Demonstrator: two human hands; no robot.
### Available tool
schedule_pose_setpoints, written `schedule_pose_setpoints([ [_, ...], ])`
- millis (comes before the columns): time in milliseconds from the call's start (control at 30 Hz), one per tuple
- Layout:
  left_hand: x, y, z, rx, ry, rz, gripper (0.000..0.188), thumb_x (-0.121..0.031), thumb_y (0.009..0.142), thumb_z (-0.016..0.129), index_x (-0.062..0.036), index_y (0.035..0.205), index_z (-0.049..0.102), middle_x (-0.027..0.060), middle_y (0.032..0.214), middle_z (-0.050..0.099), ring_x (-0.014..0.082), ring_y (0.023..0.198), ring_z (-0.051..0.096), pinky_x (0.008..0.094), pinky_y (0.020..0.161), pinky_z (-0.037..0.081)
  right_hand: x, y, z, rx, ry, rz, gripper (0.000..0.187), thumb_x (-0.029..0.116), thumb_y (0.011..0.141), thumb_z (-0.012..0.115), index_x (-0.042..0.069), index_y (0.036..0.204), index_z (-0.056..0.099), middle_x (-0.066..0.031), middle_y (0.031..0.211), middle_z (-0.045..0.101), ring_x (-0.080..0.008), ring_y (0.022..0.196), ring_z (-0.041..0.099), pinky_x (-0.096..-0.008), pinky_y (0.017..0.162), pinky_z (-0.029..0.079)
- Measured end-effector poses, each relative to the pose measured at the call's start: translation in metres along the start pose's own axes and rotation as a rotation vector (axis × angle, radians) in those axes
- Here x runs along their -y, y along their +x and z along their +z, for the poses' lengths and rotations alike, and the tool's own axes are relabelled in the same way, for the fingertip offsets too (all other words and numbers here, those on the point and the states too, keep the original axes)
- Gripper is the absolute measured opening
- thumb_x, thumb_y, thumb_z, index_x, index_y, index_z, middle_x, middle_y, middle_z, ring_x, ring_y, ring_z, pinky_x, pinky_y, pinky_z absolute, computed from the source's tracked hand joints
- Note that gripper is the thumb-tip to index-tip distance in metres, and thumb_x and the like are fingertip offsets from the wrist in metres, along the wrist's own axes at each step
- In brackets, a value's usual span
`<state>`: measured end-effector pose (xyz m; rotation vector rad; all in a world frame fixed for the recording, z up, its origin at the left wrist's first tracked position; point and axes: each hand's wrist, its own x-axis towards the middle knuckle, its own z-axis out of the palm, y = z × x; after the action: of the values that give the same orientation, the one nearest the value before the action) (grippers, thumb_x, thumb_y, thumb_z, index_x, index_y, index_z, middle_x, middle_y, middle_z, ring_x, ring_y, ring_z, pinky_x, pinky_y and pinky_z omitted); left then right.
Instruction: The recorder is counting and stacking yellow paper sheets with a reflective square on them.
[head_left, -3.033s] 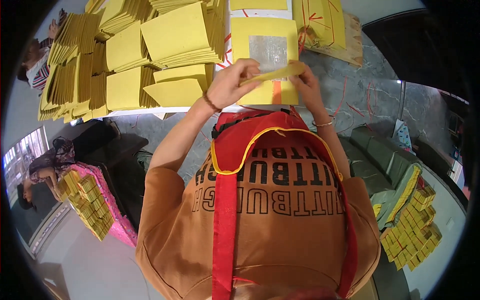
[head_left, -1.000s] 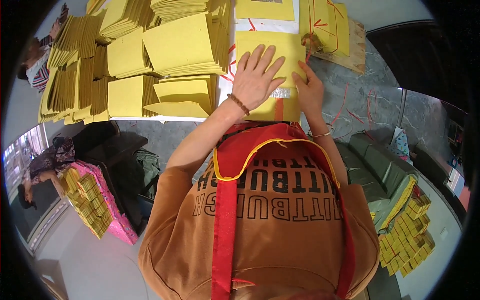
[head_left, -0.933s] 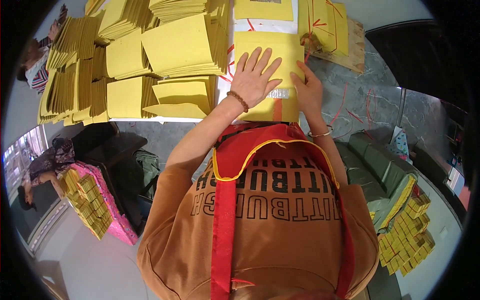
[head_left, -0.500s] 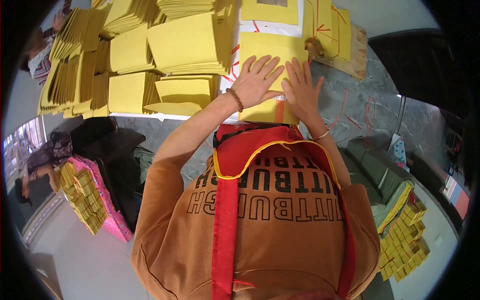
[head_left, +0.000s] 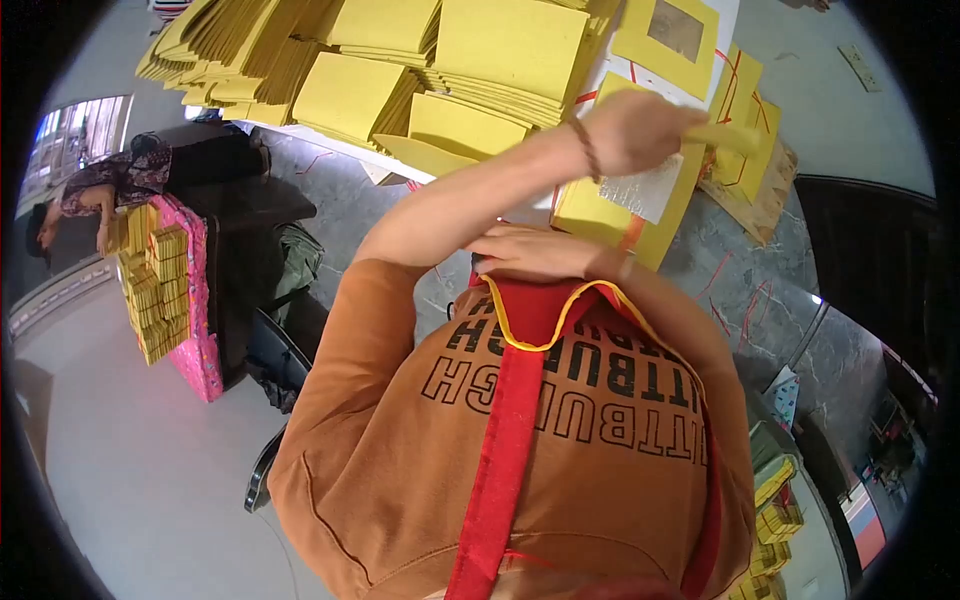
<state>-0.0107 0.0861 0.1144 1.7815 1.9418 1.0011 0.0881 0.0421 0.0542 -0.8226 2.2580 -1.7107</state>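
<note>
My left hand point(head_left: 640, 132) is closed around a narrow yellow thing point(head_left: 728, 137), smeared by motion, so its kind does not show. Beneath that hand lies a yellow paper sheet point(head_left: 590, 212) with a whitish patch point(head_left: 648, 190) on it and an orange-red strip near its lower edge. My right hand point(head_left: 540, 252) is at the near table edge, just above the red apron point(head_left: 522, 310). Its fingers stretch leftward, partly covered by my left forearm. A yellow sheet with a window cutout point(head_left: 640, 48) lies beyond.
Stacks of folded yellow paper point(head_left: 510, 45) fill the table's left side. At right, red-marked yellow sheets point(head_left: 745, 110) rest on a wooden board point(head_left: 770, 215). Another person point(head_left: 130, 175) is at far left by yellow bundles point(head_left: 150, 290) on a pink cloth.
Both hands lay flat on the yellow sheet. Now my left hand is lifted, closed on the yellow thing, and my right hand has drawn back to the table edge. The view has shifted.
</note>
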Motion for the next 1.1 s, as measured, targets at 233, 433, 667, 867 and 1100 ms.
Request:
schedule_pose_setpoints([
  [233,0.003,-0.131,-0.131,-0.300,-0.481,-0.337,0.027,-0.004,0.088,0.048,-0.0031,0.113,0.057,0.0021,0.098,0.064,0.0098,0.086,0.059,0.0251,0.075,0.048,-0.035,0.033,-0.003,0.047,-0.353,0.613,0.061,0.025,0.088,0.045,0.004,0.140,0.020,-0.0167,0.148,0.018,-0.0367,0.117,0.046,-0.0439,0.097,0.038],
  [433,0.053,-0.185,-0.080,-0.292,0.460,-0.137,0.046,0.002,0.075,0.054,-0.0077,0.120,0.056,0.0098,0.119,0.059,0.0273,0.109,0.055,0.0354,0.088,0.042,-0.045,0.032,-0.003,0.144,-0.474,0.626,0.069,0.032,0.086,0.049,0.009,0.142,0.019,-0.0176,0.144,0.027,-0.0326,0.114,0.051,-0.0422,0.094,0.041],
  [667,0.109,-0.215,-0.016,-0.170,0.749,-0.072,0.058,-0.004,0.068,0.057,-0.0193,0.124,0.054,0.0031,0.124,0.054,0.0224,0.110,0.051,0.0365,0.089,0.038,-0.048,0.035,0.002,0.268,-0.481,0.710,0.069,0.034,0.084,0.050,0.015,0.143,0.020,-0.0202,0.109,0.060,-0.0346,0.099,0.059,-0.0464,0.082,0.045],
  [867,0.116,-0.218,-0.015,0.005,0.683,-0.132,0.065,-0.002,0.067,0.058,-0.0198,0.129,0.048,0.0045,0.132,0.047,0.0245,0.119,0.044,0.0399,0.095,0.035,-0.038,0.025,0.001,0.288,-0.414,0.561,0.050,0.036,0.085,0.048,0.013,0.129,0.043,-0.0145,0.102,0.063,-0.0341,0.094,0.060,-0.0491,0.078,0.045],
  [1100,0.109,-0.222,-0.015,0.238,0.738,-0.218,0.088,-0.006,0.065,0.063,-0.0156,0.143,0.023,0.0127,0.146,0.024,0.0312,0.133,0.024,0.0463,0.107,0.021,-0.024,0.030,-0.003,-0.267,-0.606,0.503,0.026,0.030,0.082,0.056,0.011,0.098,0.065,-0.0074,0.108,0.059,-0.0266,0.109,0.049,-0.0434,0.090,0.037],
])
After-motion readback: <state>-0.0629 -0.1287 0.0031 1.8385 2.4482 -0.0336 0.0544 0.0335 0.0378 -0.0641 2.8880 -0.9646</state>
